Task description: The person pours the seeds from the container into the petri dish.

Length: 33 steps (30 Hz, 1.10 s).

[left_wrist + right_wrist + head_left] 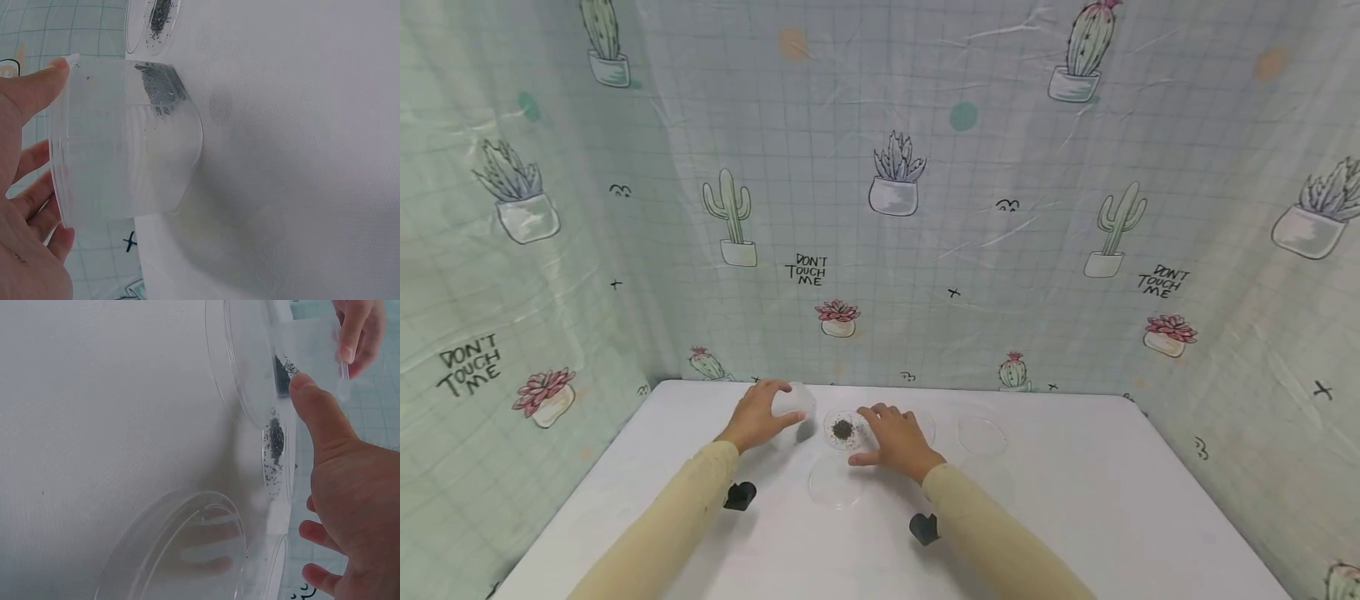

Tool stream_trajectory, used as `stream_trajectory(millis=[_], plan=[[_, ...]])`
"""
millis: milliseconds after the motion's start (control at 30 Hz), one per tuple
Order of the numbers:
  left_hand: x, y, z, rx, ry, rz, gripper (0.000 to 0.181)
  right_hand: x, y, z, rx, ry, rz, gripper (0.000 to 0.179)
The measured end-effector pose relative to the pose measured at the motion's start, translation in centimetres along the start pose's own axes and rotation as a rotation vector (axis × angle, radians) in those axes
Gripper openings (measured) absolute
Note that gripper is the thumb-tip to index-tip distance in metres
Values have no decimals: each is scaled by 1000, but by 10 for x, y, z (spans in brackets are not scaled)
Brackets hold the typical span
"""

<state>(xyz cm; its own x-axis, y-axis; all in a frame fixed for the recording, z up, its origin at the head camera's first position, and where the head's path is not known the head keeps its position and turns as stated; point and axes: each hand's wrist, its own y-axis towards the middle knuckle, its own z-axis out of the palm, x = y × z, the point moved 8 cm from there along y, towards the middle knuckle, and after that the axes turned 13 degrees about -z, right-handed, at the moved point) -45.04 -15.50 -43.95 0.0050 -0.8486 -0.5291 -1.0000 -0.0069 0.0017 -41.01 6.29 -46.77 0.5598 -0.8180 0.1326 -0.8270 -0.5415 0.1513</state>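
Observation:
A clear plastic tub point(125, 150) is gripped at its rim by my left hand point(760, 417), thumb on one side and fingers on the other. Dark granules point(159, 87) lie along the bottom of the tub on the side toward the dishes. The tub is close over the table, with a shadow below it. Just right of it, a clear shallow dish point(830, 437) holds a small heap of similar granules point(842, 429). Beside that dish is my right hand point(895, 442), fingers spread and holding nothing, thumb pointing toward the tub in the right wrist view.
Other clear round dishes stand on the white table point(1075, 500): a front dish point(835, 485), a right-hand dish point(982, 436) and one partly behind my right hand point(928, 427). A cactus-print sheet point(842, 233) rises behind the table. Dark wrist mounts point(741, 496) show below both forearms.

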Motion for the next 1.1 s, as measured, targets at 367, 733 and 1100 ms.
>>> stream_trajectory(millis=[367, 733, 1100], plan=[[1, 1, 1, -4, 0, 9, 62, 15, -1, -1, 36, 87, -34, 85], [3, -1, 2, -1, 5, -1, 65, 25, -3, 4, 65, 76, -77, 83], [0, -2, 0, 2, 2, 9, 62, 30, -4, 7, 67, 57, -100, 84]])
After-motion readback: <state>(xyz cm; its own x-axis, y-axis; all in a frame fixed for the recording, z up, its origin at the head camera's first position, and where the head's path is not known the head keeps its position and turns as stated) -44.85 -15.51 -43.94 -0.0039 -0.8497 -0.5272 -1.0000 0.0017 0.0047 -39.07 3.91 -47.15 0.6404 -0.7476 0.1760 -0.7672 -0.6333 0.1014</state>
